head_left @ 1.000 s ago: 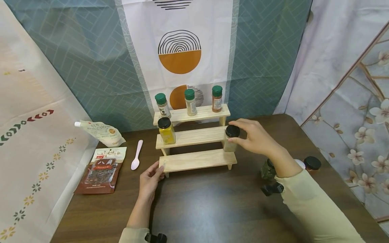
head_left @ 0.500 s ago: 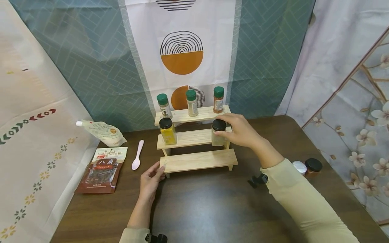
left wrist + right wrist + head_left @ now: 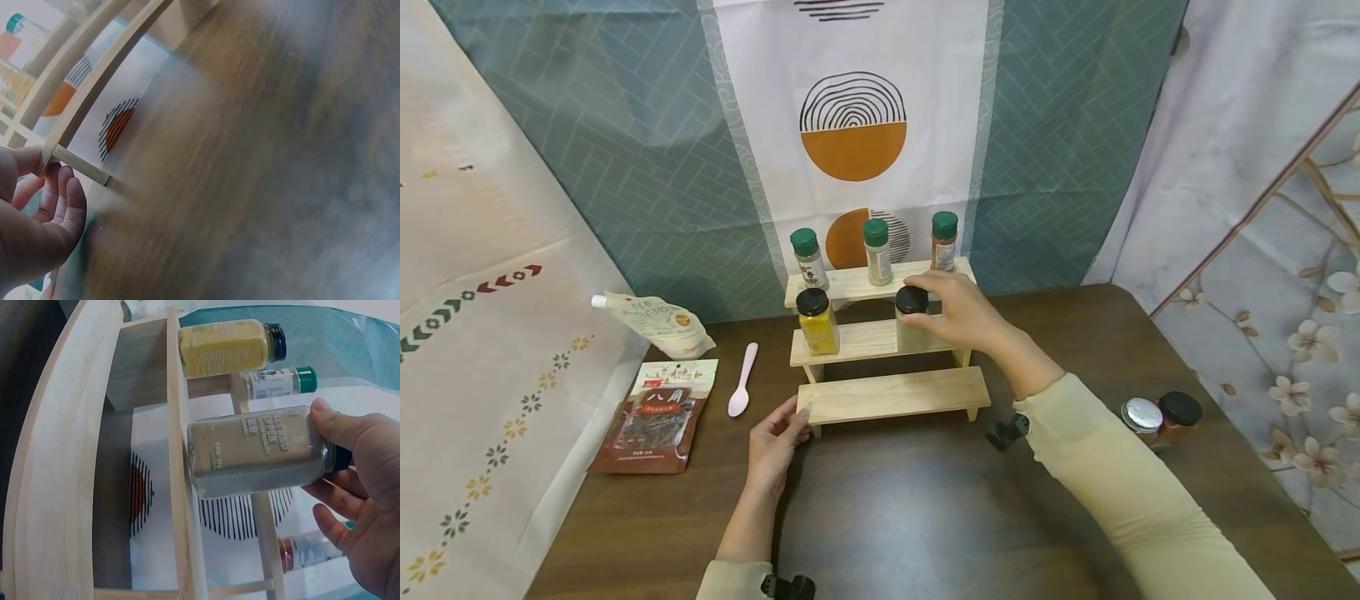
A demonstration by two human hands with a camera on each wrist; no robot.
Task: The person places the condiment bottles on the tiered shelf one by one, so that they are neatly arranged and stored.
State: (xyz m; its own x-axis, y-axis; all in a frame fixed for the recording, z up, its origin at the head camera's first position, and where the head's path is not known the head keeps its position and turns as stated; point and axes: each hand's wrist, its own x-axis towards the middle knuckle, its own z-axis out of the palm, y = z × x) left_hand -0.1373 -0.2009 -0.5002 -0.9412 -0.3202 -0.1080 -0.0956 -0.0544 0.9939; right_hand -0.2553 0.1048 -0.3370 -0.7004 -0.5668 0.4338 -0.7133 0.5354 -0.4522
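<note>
Black-capped jar: upright below my gripping right hand; middle tier, nearer right edge; left hand pinches bottom tier corner.

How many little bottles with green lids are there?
3, all on the top shelf: the left bottle, the middle bottle and the right bottle. The right hand covers that last one's bottom and might hide more.

- Counted three green-capped bottles
- Three black-lidded jars
- One silver-lidded jar, apparently; partly hidden
- One wooden rack, three shelves
- One spoon
- Two pouches
- Two hands
- One table
</note>
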